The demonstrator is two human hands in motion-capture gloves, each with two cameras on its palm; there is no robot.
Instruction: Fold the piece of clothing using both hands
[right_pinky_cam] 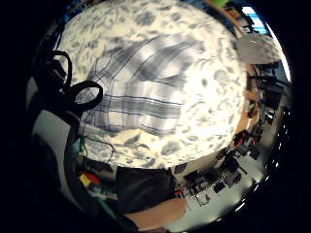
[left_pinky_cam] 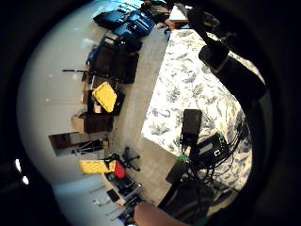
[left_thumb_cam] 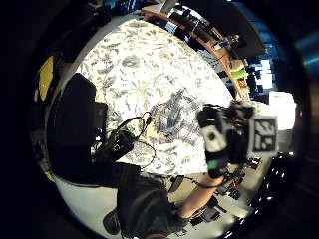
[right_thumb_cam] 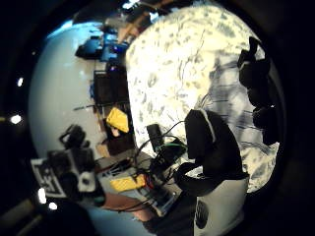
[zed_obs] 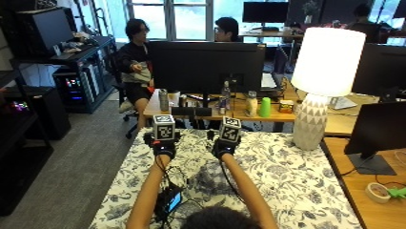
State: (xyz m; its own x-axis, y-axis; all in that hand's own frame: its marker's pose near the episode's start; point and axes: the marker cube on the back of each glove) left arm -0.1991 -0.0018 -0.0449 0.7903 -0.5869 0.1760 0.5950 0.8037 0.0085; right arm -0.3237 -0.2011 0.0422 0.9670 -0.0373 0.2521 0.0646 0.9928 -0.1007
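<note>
Now both hands, left hand [zed_obs: 163,148] and right hand [zed_obs: 223,148], hover empty, fingers unreadable, at 12 o'clock from the crumpled plaid shirt [zed_obs: 212,181]; cables [zed_obs: 171,174] on the floral worktop [zed_obs: 285,176] could snag it.

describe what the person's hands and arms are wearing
Both the left hand and the right hand wear black gloves. Forearms are bare, with no sleeves showing in the outside view.
</note>
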